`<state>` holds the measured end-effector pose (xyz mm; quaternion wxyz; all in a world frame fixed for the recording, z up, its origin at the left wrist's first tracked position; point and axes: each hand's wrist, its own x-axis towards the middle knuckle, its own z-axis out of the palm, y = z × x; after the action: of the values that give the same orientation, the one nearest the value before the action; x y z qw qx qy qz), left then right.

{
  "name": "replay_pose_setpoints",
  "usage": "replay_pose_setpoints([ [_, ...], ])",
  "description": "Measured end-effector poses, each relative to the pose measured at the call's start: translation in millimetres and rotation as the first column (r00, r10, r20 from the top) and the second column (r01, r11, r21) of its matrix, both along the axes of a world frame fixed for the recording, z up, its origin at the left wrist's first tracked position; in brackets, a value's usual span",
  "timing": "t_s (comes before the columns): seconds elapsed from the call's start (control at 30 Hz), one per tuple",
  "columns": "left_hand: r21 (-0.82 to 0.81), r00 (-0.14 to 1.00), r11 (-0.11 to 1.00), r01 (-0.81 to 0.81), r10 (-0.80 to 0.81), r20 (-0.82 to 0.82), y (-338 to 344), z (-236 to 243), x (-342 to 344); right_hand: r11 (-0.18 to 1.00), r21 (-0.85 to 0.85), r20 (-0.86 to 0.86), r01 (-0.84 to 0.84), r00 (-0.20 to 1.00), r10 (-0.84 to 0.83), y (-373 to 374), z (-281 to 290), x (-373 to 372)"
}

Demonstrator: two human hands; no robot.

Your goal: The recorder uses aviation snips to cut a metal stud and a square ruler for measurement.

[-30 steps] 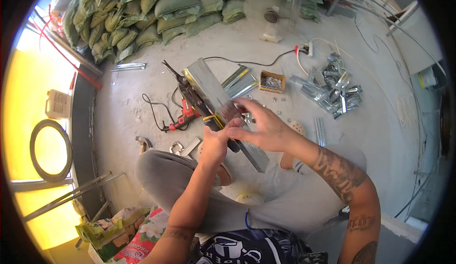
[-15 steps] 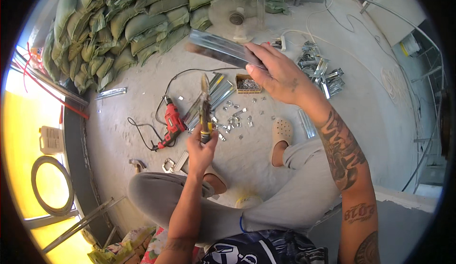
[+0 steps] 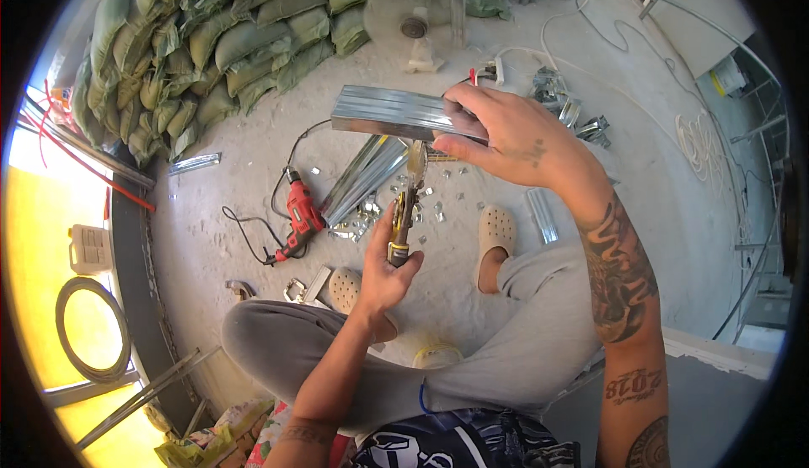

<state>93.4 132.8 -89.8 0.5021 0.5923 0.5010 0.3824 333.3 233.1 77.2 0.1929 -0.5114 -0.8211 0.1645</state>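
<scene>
L hand (image 3: 383, 270) at approx 6 o'clock of centre: fingers curled shut, thumb on top, forearm rising from 6 o'clock edge. R hand (image 3: 506, 131) raised toward 1 o'clock, fingers clamped, thumb under, wrist bent. Tattooed R forearm runs down to 5 o'clock; hands well apart.

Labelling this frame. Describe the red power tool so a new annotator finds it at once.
Start at the wall of green sacks top left, then drop to the dusty concrete floor below it. The red power tool lies there, left of the left hand and its snips. It is the only red, black-corded thing among grey metal strips.
</scene>
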Motion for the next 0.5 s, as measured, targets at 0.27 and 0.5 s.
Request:
replay_pose_setpoints([
  [0.27, 0.027, 0.997, 0.997, 0.074, -0.073, -0.006, -1.4, 19.6, 0.8, 0.996, -0.078, 0.009, -0.037, 0.999, 0.038, -0.3, -6.5, -0.6],
  [0.5, 0.013, 0.994, 0.994, 0.111, -0.111, -0.001, -1.2, 23.2, -5.1, 0.995, -0.084, 0.058, -0.044, 0.997, 0.049, 0.6, -5.7, -8.9],
])
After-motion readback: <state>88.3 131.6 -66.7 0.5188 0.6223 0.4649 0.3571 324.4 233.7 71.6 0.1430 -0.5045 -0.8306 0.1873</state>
